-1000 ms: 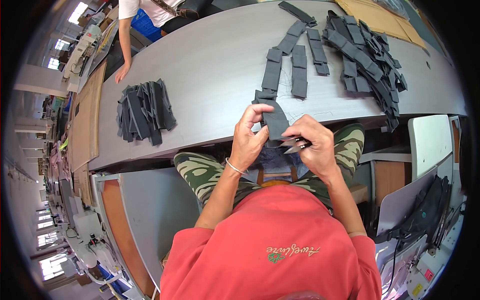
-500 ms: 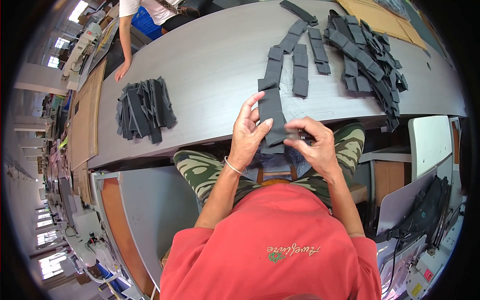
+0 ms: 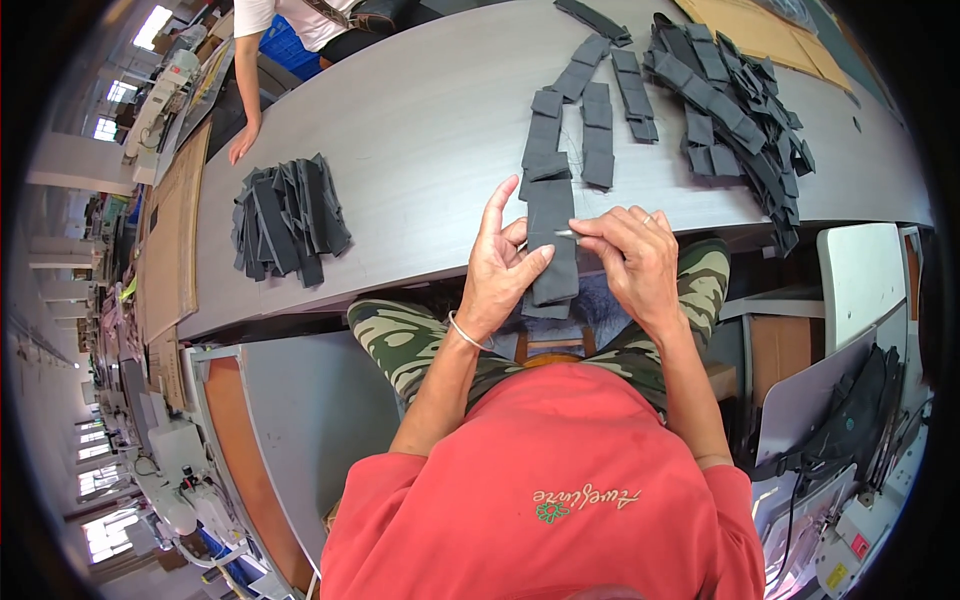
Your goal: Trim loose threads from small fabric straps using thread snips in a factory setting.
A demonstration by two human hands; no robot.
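Observation:
A dark grey fabric strip (image 3: 550,212), made of folded pieces joined in a chain, hangs over the table's near edge in front of me. My left hand (image 3: 500,255) grips its left side, thumb on top and index finger stretched upward. Between the fingertips of my right hand (image 3: 635,255) is a small metal-tipped tool (image 3: 567,233); its tip lies on the strip's right part. Most of the tool is hidden in the hand, so its kind is unclear. The chain of folded pieces (image 3: 543,130) runs on away from me across the table.
Two shorter strips (image 3: 597,135) lie right of the chain. A large heap of dark strips (image 3: 735,115) is at the right, near brown cardboard (image 3: 770,40). A neat pile of strips (image 3: 290,220) sits at the left. Across the grey table (image 3: 420,150), a person's hand (image 3: 243,142) rests on the edge.
My right hand has turned and moved up slightly, bringing the tool's tip onto the strip. The strip's hanging end now lies straighter and flatter. My left hand keeps its grip.

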